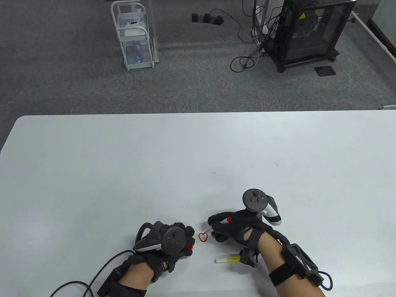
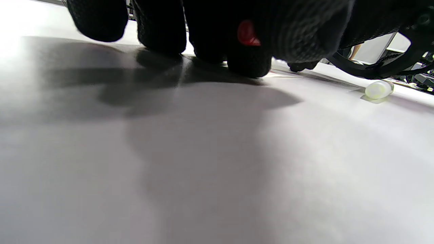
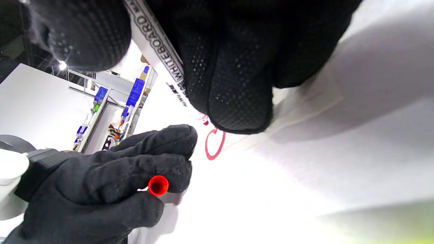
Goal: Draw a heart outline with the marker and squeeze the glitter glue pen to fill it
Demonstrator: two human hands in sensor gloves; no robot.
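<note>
A small red heart outline [image 1: 202, 237] is drawn on the white table [image 1: 123, 173] between my hands, also visible as a red heart outline [image 3: 214, 145] in the right wrist view. My right hand [image 1: 230, 230] grips a white whiteboard marker [image 3: 159, 47] with a red end [image 1: 229, 219], its tip at the heart's right edge. My left hand [image 1: 171, 243] rests on the table left of the heart and holds the marker's red cap [image 1: 191, 246], seen as an open red cap [image 3: 158, 185]. A yellow glitter glue pen [image 1: 228, 260] lies below my right hand.
The white table's far edge [image 1: 198, 114] runs across the middle of the table view. Beyond it on the grey floor stand a white wire cart [image 1: 134, 37] and a black cabinet [image 1: 309, 31] with loose cables. A black cable [image 1: 77, 283] trails from my left wrist.
</note>
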